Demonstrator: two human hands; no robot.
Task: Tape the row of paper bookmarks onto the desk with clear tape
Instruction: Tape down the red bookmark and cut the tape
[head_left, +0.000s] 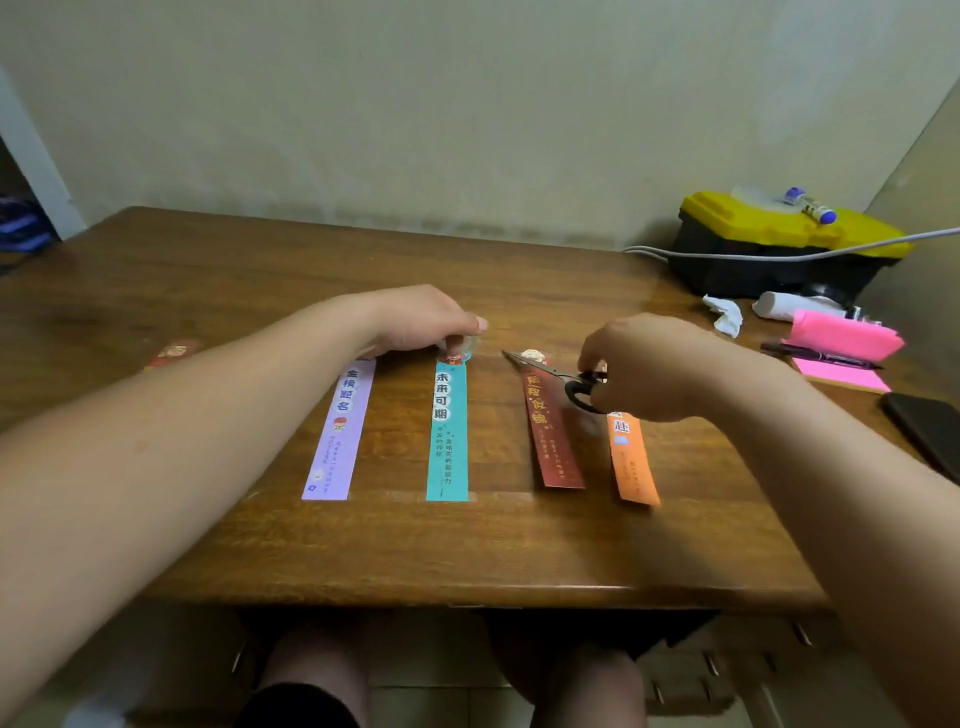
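Several paper bookmarks lie in a row on the wooden desk (467, 551): lilac (340, 431), teal (448, 431), dark red (551, 436) and orange (631, 457). My left hand (421, 317) rests at the top of the teal bookmark, fingers pinched on a small clear piece of tape (462, 343). My right hand (654, 364) grips black-handled scissors (550, 371), whose blades point left over the top of the dark red bookmark. A strip of clear tape seems to run along the bookmarks' lower ends. The tops of the lilac and orange bookmarks are hidden by my hands.
A black and yellow toolbox (779, 244) with a glue stick (810, 205) on its lid stands at the back right, a white cable (779, 257) across it. Nearby lie crumpled tissue (724, 312), pink notes (841, 338), a pen (815, 356) and a dark phone (930, 431).
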